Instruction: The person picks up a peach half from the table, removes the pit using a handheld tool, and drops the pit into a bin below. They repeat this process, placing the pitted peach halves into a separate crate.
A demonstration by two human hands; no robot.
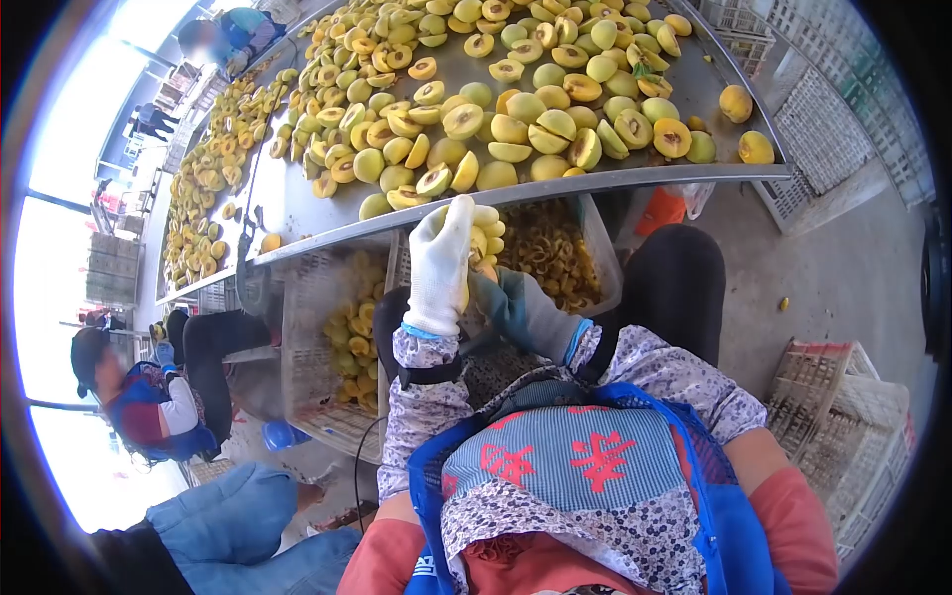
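Observation:
My left hand point(441, 266), in a white knit glove with yellowish fingers, is raised just below the metal table's front edge. Its fingers are curled around a piece of peach point(485, 267), of which only a little orange-yellow flesh shows. My right hand point(531, 312), in a grey-blue glove, meets it from the right with closed fingers. Anything inside that right hand is hidden. Just beyond my hands, many halved yellow peaches point(462, 121) lie heaped on the metal table point(645, 177), some cut side up with brown hollows.
Below the table edge stand a bin point(607, 253) of brownish scraps and a crate point(302, 372) holding yellow fruit. Stacked crates point(843, 416) are at right. A person point(159, 402) sits at left, another person point(233, 40) is at the far table side, and jeans-clad legs point(228, 526) are close by.

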